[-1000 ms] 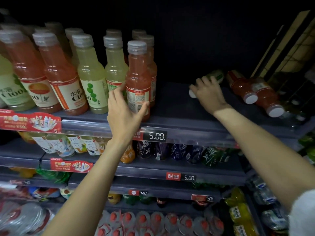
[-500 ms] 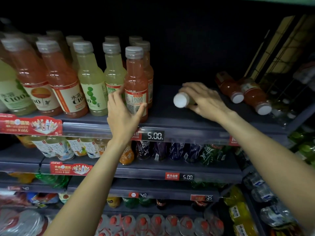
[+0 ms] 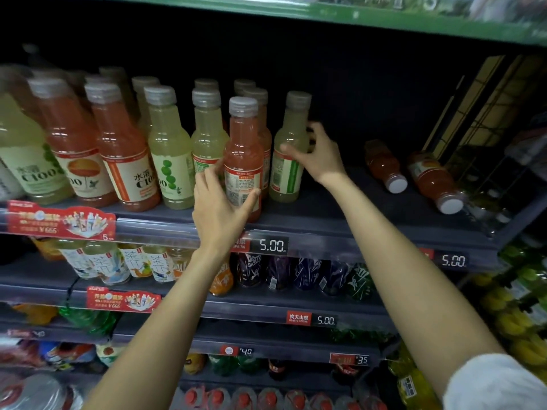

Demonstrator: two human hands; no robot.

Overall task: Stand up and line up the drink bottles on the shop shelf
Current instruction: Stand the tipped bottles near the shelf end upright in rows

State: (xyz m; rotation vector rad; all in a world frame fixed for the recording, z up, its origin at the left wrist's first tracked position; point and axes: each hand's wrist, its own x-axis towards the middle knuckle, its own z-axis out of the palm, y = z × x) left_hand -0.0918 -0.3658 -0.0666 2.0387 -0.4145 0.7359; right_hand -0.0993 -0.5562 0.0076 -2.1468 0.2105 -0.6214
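On the dark top shelf a row of upright drink bottles, orange and pale green, fills the left half. My left hand holds the front orange bottle at its label. My right hand grips a pale green bottle that stands upright just right of the orange one. Two orange bottles lie on their sides at the right end of the shelf, white caps toward me.
Price rails with 5.00 tags run along the shelf front. Lower shelves hold more drinks. A wire rack bounds the shelf on the right. A green board hangs overhead. Bare shelf lies between the green bottle and the lying ones.
My right hand picked the pale green bottle up from lying on the shelf, carried it left and stood it upright beside the front orange bottle. My left hand stayed on the orange bottle.
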